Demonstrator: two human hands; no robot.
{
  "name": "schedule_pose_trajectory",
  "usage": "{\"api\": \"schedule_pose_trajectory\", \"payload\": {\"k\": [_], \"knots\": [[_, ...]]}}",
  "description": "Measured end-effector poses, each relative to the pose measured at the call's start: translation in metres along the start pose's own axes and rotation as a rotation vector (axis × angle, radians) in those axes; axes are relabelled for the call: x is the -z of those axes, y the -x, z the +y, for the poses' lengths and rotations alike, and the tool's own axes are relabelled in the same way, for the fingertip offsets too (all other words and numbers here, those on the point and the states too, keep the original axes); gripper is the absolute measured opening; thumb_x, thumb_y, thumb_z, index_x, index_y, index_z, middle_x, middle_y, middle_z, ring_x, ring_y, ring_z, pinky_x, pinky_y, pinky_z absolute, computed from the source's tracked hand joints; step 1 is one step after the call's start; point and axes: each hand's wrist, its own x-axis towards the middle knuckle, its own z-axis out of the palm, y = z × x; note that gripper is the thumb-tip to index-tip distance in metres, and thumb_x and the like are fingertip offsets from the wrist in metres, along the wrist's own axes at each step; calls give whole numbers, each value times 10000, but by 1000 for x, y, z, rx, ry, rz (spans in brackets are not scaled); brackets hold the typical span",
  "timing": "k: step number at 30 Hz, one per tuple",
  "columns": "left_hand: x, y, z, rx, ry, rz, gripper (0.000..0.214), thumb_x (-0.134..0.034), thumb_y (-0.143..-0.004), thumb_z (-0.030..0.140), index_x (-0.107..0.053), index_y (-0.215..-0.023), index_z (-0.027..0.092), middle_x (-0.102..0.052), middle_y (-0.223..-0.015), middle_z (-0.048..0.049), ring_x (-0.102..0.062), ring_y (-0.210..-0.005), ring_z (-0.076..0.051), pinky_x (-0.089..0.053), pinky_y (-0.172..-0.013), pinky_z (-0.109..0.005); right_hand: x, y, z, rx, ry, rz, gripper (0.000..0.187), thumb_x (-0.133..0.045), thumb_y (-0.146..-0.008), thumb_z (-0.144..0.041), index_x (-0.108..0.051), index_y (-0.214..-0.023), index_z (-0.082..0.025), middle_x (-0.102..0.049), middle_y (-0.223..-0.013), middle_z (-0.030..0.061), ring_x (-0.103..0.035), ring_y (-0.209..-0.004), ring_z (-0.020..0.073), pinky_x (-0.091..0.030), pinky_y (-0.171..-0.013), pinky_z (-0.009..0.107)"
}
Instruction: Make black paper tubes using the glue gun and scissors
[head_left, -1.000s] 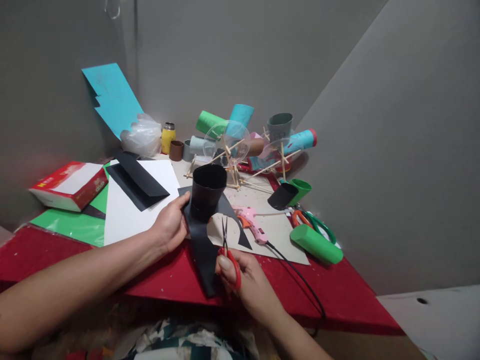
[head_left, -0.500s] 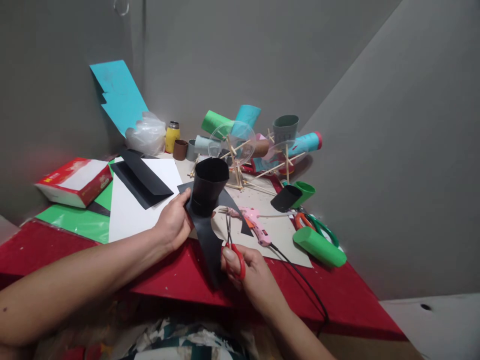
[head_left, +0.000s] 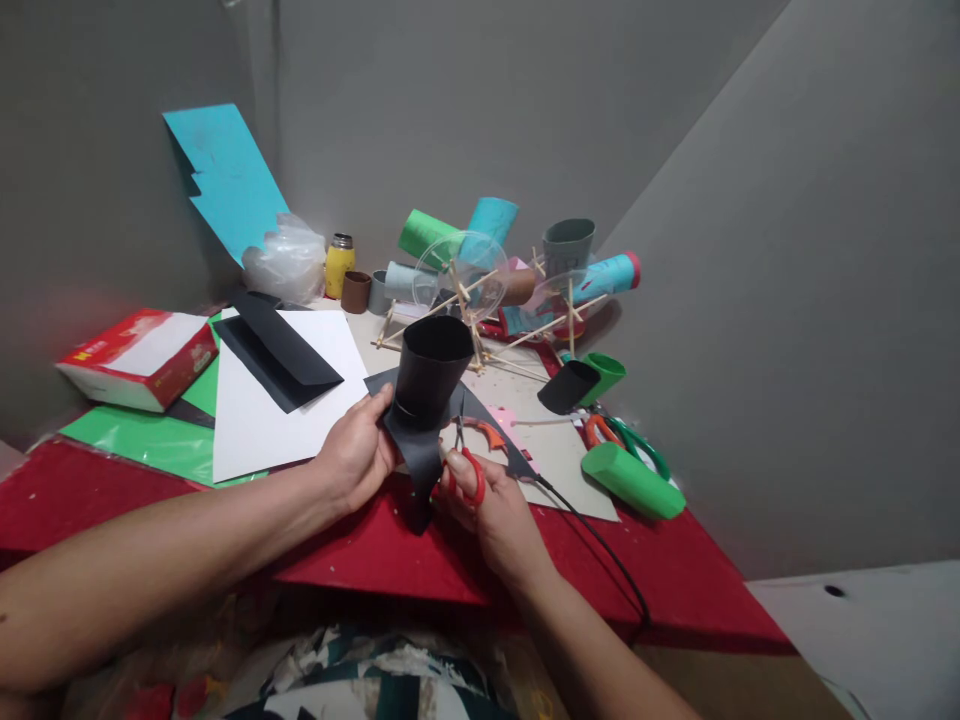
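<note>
My left hand (head_left: 358,448) grips the left edge of a black sheet (head_left: 421,470), thumb on top and fingers underneath. On that sheet stands an upright black tube (head_left: 431,372), open at the top. The sheet's outline is cut in a curve around the tube's base, and a pointed strip hangs toward me. My right hand (head_left: 491,510) is closed on small red-handled scissors (head_left: 474,480), their blades pointing away from me beside the sheet's cut edge near the tube. Behind the sheet lies a pink glue gun (head_left: 510,425), partly covered by it.
A white sheet (head_left: 262,440) with folded black card (head_left: 289,365) lies left, beside a red tissue pack (head_left: 142,355). Stick frames (head_left: 469,300) and coloured tubes fill the back. On the right are a green tube (head_left: 634,480), green-handled scissors (head_left: 645,450) and a black cord (head_left: 592,545).
The black sheet and tube have shifted slightly right and turned, now covering more of the glue gun. The scissors have moved up and farther in along the cut edge.
</note>
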Motion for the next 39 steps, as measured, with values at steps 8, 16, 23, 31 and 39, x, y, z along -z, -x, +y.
{"api": "schedule_pose_trajectory", "payload": {"k": [8,16,23,31,39], "knots": [[0,-1,0,31,-6,-18,308,-364,-970,235,-627,-988,74,-733,-772,-131,-703,-670,-206,-588,-657,-337,-1,2,1,44,-76,70,479,-618,-853,-517,-425,-571,-180,-329,-523,-59,-252,-484,77,-198,-448,232],[4,-2,0,37,-48,-54,309,-365,-970,266,-612,-984,81,-731,-770,-148,-707,-673,-220,-589,-631,-347,-2,3,-1,48,-90,96,491,-654,-831,-499,-431,-541,-173,-312,-487,-70,-228,-457,63,-162,-430,228],[5,-4,-2,35,-87,-105,230,-398,-960,218,-573,-861,105,-708,-710,-112,-686,-609,-191,-575,-577,-308,3,2,-6,-16,-197,14,494,-610,-850,-534,-389,-572,-190,-293,-483,-81,-214,-426,57,-158,-407,221],[10,-6,-2,59,-115,-175,271,-405,-961,230,-607,-836,100,-711,-739,-118,-688,-624,-188,-576,-588,-310,7,2,-13,-13,-124,117,546,-691,-751,-576,-386,-512,-192,-295,-451,-72,-231,-411,58,-161,-404,232],[13,-9,1,91,-210,-256,196,-420,-943,206,-593,-914,117,-708,-757,-115,-695,-636,-209,-581,-600,-346,15,2,-18,-49,-203,20,488,-651,-785,-588,-482,-576,-181,-316,-450,-80,-225,-381,53,-157,-373,218]]}}
